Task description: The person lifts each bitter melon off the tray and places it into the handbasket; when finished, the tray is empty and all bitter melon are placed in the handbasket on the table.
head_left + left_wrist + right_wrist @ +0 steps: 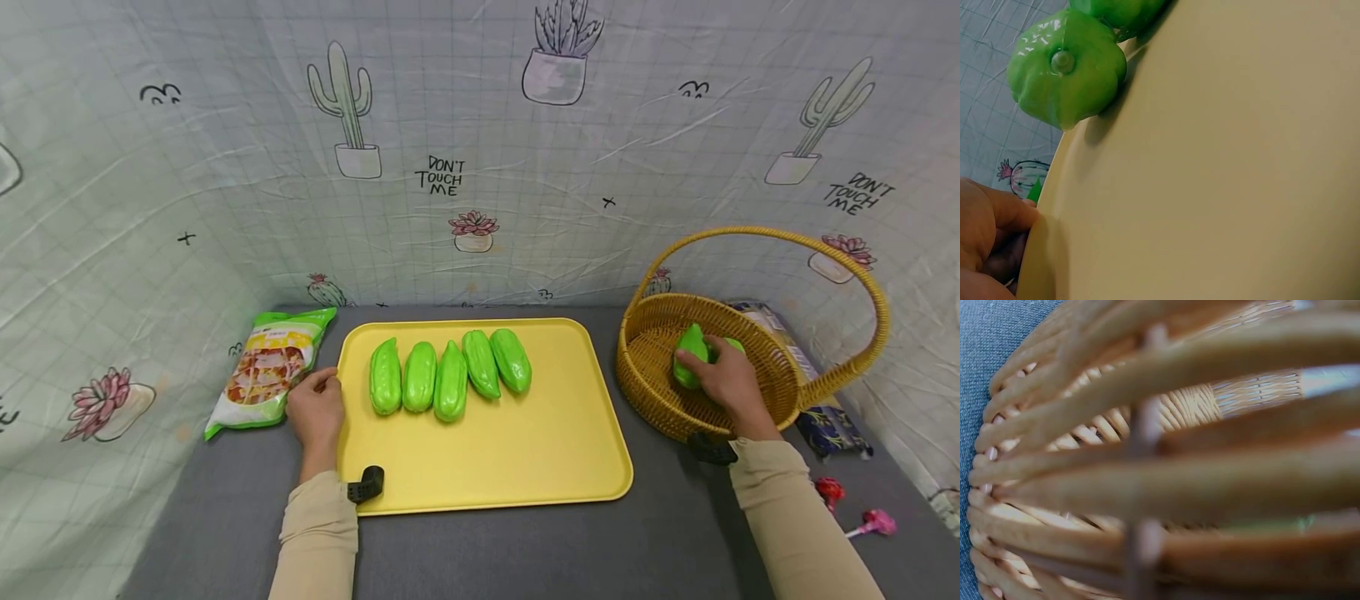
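Left hand (317,408) rests at the left rim of the yellow tray (525,450), fingers loosely bent against the edge and holding nothing; the left wrist view shows the fingertips (1004,215) touching the rim (1044,250). Just beyond that hand lies a green snack bag (270,371) on the grey counter (525,550). On the tray, five glossy green gourds (448,379) lie side by side in a row, touching or nearly so, near the far edge.

Further right stands a wicker basket (652,350) with a tall hoop handle. Inside it the right hand (723,379) is curled over another green gourd (690,354), fingers wrapped across its top. A second green piece seems to lie behind the hand, though it is mostly hidden. The right wrist view shows only blurred basket weave (1166,487).

Judging by its shine, the gourd is probably smooth, stiff plastic, light and a little slippery. A grip round its thick middle, thumb opposite fingers, looks safer than its tapered end.

Right of the basket lie a dark patterned packet (825,425) and two lollipops (873,523).
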The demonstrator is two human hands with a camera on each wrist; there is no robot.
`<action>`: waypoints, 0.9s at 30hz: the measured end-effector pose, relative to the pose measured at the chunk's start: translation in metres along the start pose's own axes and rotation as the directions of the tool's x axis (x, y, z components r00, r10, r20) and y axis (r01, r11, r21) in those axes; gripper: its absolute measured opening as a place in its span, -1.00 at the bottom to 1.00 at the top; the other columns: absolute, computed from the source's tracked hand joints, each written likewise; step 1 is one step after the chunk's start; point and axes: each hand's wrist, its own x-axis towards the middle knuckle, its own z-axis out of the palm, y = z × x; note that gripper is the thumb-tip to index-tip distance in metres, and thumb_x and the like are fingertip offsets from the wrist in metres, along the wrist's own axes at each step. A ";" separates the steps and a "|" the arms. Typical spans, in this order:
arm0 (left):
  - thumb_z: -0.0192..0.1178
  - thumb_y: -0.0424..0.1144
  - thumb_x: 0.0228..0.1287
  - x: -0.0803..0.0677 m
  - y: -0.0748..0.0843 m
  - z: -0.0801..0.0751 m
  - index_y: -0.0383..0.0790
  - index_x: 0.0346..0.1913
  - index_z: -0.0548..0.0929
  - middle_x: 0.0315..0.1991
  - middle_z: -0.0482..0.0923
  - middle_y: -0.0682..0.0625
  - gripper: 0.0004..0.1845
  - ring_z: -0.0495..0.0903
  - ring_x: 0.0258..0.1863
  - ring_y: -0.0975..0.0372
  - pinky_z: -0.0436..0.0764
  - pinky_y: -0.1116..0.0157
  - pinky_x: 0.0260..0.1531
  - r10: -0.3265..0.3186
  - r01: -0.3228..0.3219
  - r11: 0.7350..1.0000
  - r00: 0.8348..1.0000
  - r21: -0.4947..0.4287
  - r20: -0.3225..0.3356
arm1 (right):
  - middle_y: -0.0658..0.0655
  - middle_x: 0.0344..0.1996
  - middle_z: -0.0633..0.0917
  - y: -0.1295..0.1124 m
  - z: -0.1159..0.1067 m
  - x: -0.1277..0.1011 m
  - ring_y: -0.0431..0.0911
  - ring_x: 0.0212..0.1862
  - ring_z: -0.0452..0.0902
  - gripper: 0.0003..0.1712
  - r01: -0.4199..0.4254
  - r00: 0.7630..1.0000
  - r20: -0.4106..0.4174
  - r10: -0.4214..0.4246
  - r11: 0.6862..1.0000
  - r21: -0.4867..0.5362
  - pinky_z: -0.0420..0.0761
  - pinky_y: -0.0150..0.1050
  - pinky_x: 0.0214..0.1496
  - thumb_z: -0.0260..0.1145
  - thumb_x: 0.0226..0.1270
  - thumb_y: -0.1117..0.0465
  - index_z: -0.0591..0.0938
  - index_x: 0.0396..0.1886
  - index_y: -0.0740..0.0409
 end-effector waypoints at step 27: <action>0.03 -0.32 0.49 -0.001 0.001 -0.001 -0.38 0.09 0.73 0.06 0.69 -0.36 -0.67 0.64 0.05 -0.16 0.57 -0.09 0.07 -0.003 0.003 1.000 1.000 0.009 0.002 | 0.66 0.20 0.41 -0.001 0.001 0.002 0.39 0.03 0.50 0.00 -0.025 0.998 0.054 0.031 0.993 -0.112 0.56 0.09 -0.13 -0.01 0.61 -0.20 -0.06 0.57 0.54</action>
